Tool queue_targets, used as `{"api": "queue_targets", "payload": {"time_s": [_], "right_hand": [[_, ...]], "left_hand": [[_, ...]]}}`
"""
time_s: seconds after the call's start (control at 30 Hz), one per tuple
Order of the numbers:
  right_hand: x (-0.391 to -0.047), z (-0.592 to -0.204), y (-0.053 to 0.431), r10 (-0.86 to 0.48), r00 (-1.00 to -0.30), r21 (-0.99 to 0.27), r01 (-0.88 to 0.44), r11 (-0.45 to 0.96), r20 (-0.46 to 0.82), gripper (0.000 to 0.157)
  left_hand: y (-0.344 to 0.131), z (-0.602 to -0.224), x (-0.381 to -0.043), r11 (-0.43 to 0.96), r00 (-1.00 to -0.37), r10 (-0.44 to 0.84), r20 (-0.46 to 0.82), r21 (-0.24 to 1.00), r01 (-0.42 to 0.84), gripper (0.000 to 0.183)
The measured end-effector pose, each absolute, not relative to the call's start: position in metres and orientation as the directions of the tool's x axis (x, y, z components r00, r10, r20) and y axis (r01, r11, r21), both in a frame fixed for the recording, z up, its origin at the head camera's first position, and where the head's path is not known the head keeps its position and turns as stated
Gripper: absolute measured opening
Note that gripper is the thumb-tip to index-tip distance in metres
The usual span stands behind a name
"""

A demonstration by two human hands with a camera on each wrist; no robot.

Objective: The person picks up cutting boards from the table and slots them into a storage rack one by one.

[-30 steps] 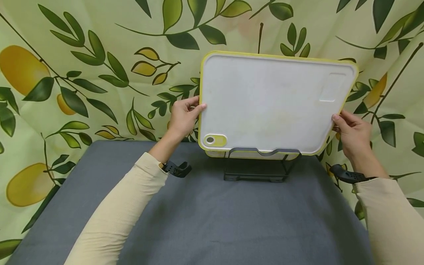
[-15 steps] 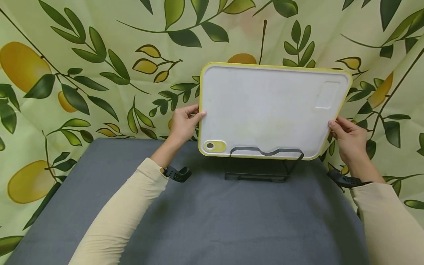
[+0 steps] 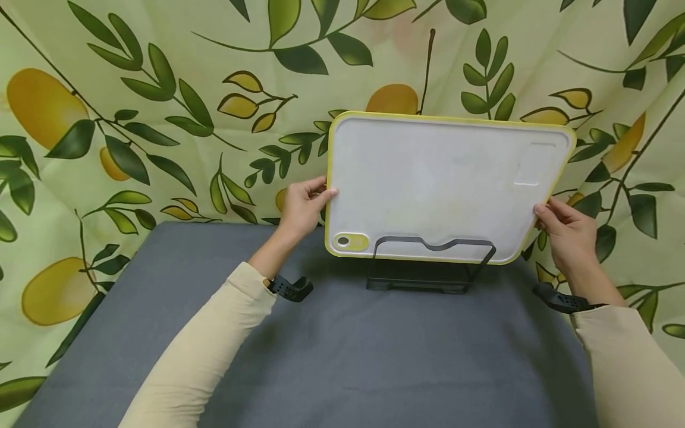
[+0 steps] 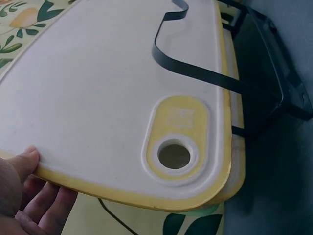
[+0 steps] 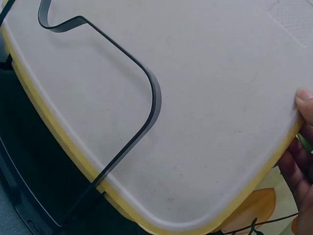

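A white cutting board (image 3: 444, 184) with a yellow rim stands in a dark metal rack (image 3: 407, 239), its lower edge behind the front rail. My left hand (image 3: 301, 205) pinches its left edge, thumb on the front face. On the opposite edge, my right hand (image 3: 569, 229) grips with the thumb in front and fingers behind. The left wrist view shows a round hole (image 4: 174, 155) within a yellow oval at the corner, and a second yellow-rimmed board (image 4: 238, 161) close behind. The rack rail (image 5: 155, 98) crosses the board's face in the right wrist view.
A grey cloth covers the table (image 3: 374, 351) under the rack. Behind it hangs a fabric backdrop (image 3: 176, 148) printed with leaves and fruit. Dark straps (image 3: 291, 289) sit on both wrists.
Both hands have lowered the cutting board. Its bottom edge now sits lower behind the rack's front rail, covering the second board that showed below it in the head view.
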State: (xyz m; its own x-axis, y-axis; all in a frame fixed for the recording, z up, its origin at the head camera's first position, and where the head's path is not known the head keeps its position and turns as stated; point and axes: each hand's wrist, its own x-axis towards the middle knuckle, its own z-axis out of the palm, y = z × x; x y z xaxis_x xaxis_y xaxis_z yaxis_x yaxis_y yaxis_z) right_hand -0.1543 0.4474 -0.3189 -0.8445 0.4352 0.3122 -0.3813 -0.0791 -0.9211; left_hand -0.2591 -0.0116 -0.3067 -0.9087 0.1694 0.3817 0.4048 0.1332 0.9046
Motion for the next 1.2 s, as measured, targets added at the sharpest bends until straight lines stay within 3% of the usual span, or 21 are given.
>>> {"api": "queue_targets", "payload": {"time_s": [0.57, 1.2], "right_hand": [[-0.147, -0.343, 0.454, 0.407, -0.849, -0.906, -0.41, -0.106, 0.337, 0.031], [-0.146, -0.36, 0.451, 0.425, -0.847, -0.93, -0.366, -0.028, 0.32, 0.029]], "left_hand": [[-0.008, -0.329, -0.254, 0.156, -0.918, 0.193, 0.346, 0.913, 0.377, 0.039], [-0.011, -0.345, -0.25, 0.159, -0.925, 0.177, 0.335, 0.918, 0.363, 0.034]]}}
